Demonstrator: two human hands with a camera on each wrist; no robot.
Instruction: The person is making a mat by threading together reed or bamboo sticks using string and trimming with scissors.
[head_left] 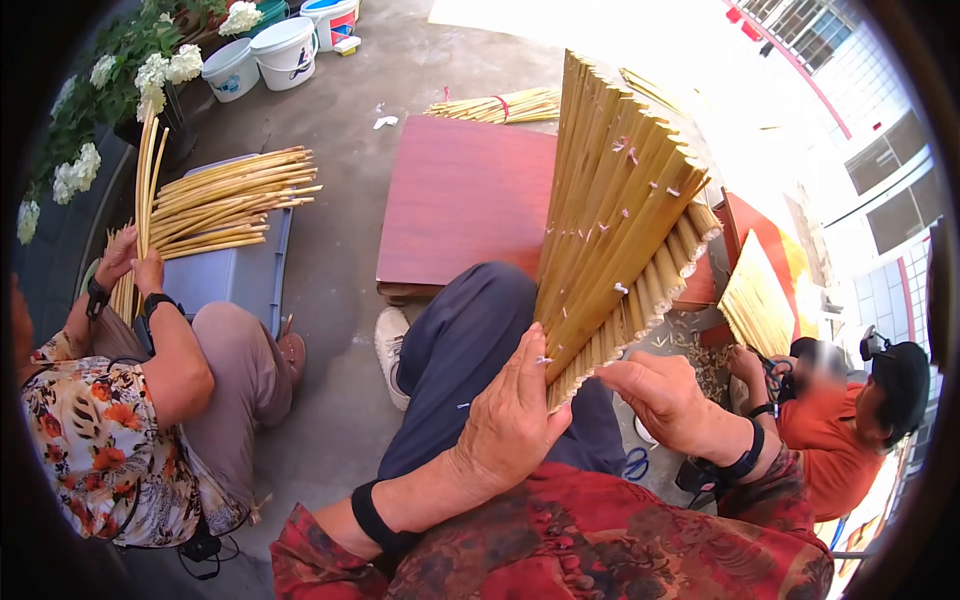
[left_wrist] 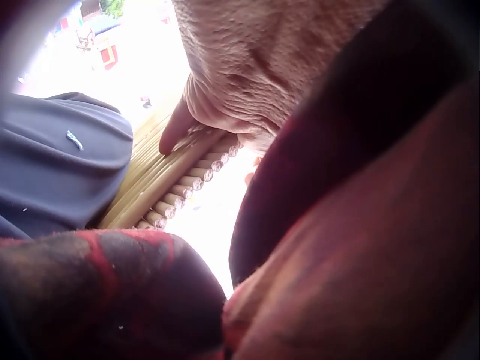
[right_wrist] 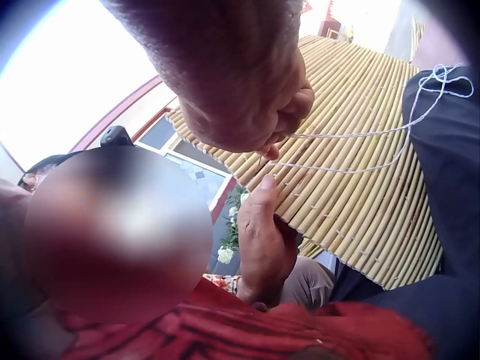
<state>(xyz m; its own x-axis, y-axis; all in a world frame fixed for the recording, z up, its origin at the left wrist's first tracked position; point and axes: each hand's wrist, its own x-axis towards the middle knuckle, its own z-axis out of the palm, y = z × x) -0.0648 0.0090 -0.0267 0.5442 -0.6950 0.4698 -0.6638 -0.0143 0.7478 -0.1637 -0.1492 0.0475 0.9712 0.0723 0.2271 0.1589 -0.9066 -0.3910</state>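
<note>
A mat of straw-coloured reed stalks (head_left: 610, 200), sewn with rows of white thread, leans across the person's lap, its cut stalk ends showing along one side. At its near corner the left hand (head_left: 510, 415) grips the edge, with the thumb on one face and the other fingers largely hidden behind. Close beside it, the right hand (head_left: 665, 395) has its fingers curled at the stalk ends. In the right wrist view, those fingertips pinch white thread (right_wrist: 352, 136). Strands run from there over the mat to a loose loop on the dark trouser leg (right_wrist: 442, 202).
Ahead lies a red-brown board (head_left: 465, 200), with a tied reed bundle (head_left: 510, 105) behind it. At left, a person holds stalks by a grey-blue box (head_left: 275, 265). Another person in orange (head_left: 825, 440) sits at right near a smaller mat (head_left: 758, 300). Blue-handled scissors (head_left: 637, 464) lie below.
</note>
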